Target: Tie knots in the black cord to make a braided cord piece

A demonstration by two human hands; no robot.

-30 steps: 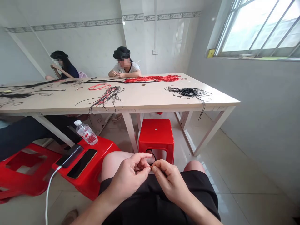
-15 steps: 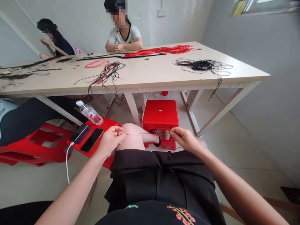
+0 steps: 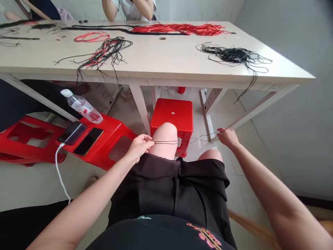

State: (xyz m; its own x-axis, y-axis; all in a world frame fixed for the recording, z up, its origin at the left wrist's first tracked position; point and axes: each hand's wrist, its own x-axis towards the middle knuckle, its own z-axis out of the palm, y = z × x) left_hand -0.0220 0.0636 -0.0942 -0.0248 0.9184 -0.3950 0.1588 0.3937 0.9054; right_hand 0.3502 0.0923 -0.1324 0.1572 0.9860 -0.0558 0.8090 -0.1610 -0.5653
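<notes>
A thin black cord point(image 3: 166, 141) runs in two strands across my lap, above my knee. My left hand point(image 3: 140, 147) pinches the strands between thumb and fingers at their left end. Out to the right, my right hand point(image 3: 227, 137) has its fingers closed on the other end. The strands lie close together near the left hand and spread slightly apart, a little slack, towards the right hand. On the table above lie a tangled bundle of black cords point(image 3: 232, 55) and a mixed bunch of black and red cords point(image 3: 106, 50).
The table point(image 3: 161, 64) stretches across in front, with red cords point(image 3: 179, 29) along its far side. A red stool point(image 3: 173, 113) stands beneath it. At left, another stool point(image 3: 111, 126) carries a water bottle point(image 3: 84, 107) and two phones point(image 3: 88, 141). A person's arms point(image 3: 144, 8) show behind the table.
My right hand has moved right and slightly up, and the span of cord between my hands is longer. My left hand has shifted a little right. The view has tilted down.
</notes>
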